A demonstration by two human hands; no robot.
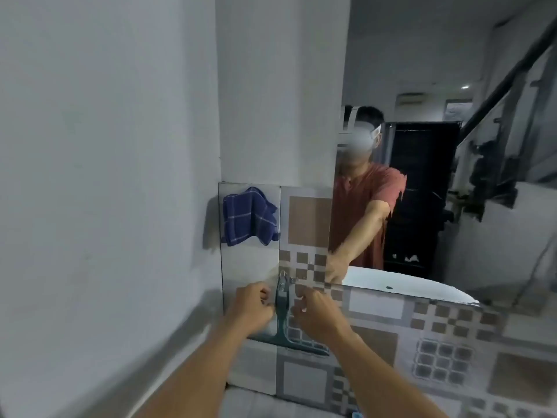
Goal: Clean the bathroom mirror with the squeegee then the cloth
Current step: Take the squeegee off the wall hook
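A dark green squeegee [283, 309] hangs upright on the patterned tile wall [307, 224], handle up at a small metal hook [284, 276] and blade across the bottom. My left hand [251, 307] closes its fingers on the handle from the left. My right hand [316, 312] pinches the handle from the right. A blue checked cloth [248, 217] hangs on the tiles up and to the left of the squeegee. The mirror [422, 86] fills the wall to the right and reflects a person in a red shirt reaching forward.
A plain white wall [105, 176] runs close along the left side. The mirror shows the rim of a white basin [407, 286], a dark doorway and a stair rail. Patterned tiles continue below the mirror to the lower right.
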